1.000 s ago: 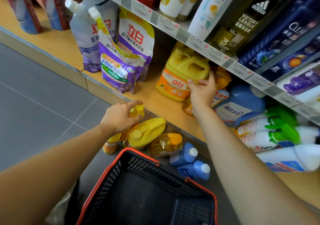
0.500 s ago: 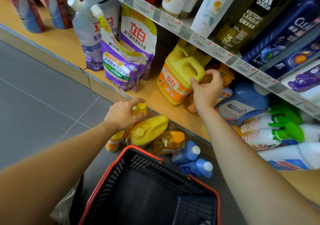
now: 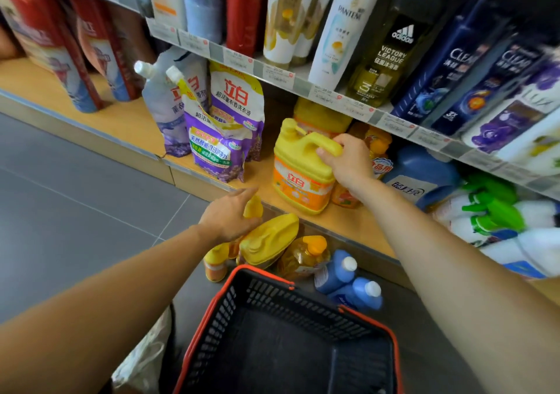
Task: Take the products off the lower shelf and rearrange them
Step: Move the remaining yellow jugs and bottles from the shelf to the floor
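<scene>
Right hand (image 3: 348, 161) grips boxy yellow plastic jug (image 3: 298, 181) by its handle.

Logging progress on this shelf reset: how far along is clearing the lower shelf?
Done: a tipped jug, an amber bottle and two blue bottles lie on the floor by the basket. In hand: the right hand grips the handle of a yellow jug on the shelf; the left hand is at a small bottle on the floor, grip unclear. Left: pouches, a blue jug and sprayers remain shelved; no rearranging shows.
</scene>
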A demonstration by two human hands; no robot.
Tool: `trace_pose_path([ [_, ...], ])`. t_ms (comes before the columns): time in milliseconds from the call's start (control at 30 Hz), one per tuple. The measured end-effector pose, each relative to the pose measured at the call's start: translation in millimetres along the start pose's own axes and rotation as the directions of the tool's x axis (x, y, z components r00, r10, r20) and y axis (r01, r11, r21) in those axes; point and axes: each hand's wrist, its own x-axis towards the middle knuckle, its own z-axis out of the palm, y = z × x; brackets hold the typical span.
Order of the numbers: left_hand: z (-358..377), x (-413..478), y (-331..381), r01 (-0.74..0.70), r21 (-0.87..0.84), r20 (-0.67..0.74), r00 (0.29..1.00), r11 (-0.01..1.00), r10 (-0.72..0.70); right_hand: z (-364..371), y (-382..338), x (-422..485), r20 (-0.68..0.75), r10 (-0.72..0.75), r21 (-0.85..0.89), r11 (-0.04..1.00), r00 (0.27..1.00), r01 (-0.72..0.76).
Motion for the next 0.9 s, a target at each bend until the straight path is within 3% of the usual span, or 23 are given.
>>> trace_pose_path([
  [133, -42.8, 2.0, 30.3, -0.101, -0.27, -0.227, 0.973, 0.957, 0.039, -24.7, -15.0, -15.3, 0.044, -0.163, -0.056, 0.985, 0.986, 0.165],
  [267, -84.9, -5.9, 69.9, -0.25, -0.48, -0.249, 0.958, 0.841, 0.143, -64.8, -27.0, -36.4, 0.069, -0.219, -0.048, 0.974, 0.973, 0.222],
  [433, -125.2, -27.9, 107.2, -0.39, -0.477, -0.309, 0.913, 0.788, 0.265, -115.1, -41.3, -62.1, 0.126, -0.204, 0.062, 0.978, 0.971, 0.197],
  [700, -149.9, -78.4, 152.4, -0.452, -0.447, -0.205, 0.892, 0.772, 0.404, -151.5, -58.1, -114.3, 0.351, -0.229, 0.175, 0.969, 0.908, 0.177],
  [900, -151.7, -100.2, 171.4, -0.495, -0.4, -0.048, 0.852, 0.771, 0.522, -148.6, -44.8, -151.5, 0.391, -0.153, 0.245, 0.968, 0.907, 0.058],
])
